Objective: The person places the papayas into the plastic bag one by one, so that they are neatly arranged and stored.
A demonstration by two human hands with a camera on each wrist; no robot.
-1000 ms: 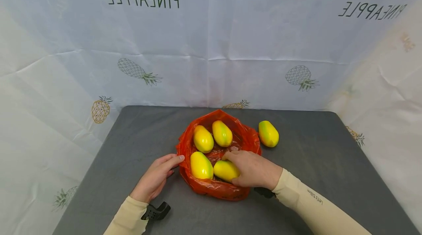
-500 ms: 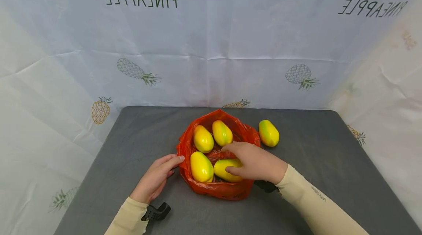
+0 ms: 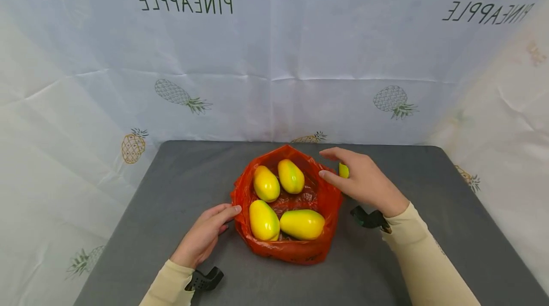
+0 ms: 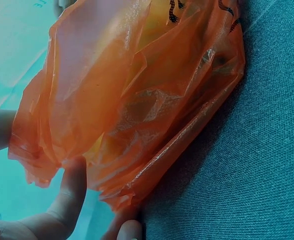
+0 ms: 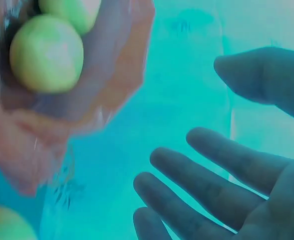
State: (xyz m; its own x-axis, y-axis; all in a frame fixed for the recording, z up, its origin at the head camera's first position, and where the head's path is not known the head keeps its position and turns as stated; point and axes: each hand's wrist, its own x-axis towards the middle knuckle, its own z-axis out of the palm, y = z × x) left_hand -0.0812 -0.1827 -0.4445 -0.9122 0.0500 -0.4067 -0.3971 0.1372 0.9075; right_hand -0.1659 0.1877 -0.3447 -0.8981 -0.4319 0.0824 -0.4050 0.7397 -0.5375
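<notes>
A red plastic bag (image 3: 296, 250) stands with its mouth spread wide, its rim rolled and crinkled. Inside lie several yellow-green mangoes, among them one mango (image 3: 302, 224) at the front right and another (image 3: 291, 176) at the back. My left hand (image 3: 206, 232) pinches the bag's left rim, thumb over the edge and fingers outside; the left wrist view shows the fingertips against the thin plastic (image 4: 112, 115). My right hand (image 3: 364, 175) hovers right of the bag with fingers spread, holding nothing. It mostly hides a loose mango (image 3: 344, 170) on the table behind it.
The dark grey table (image 3: 180, 177) runs back to a white curtain (image 3: 274, 48) printed with pineapples. More pale cloth (image 3: 510, 120) hangs at the right side. Black wrist straps (image 3: 206, 278) sit on both forearms.
My right hand has let go of the front-right mango, risen out of the bag and moved back and right over the loose mango. The left hand stays on the rim.
</notes>
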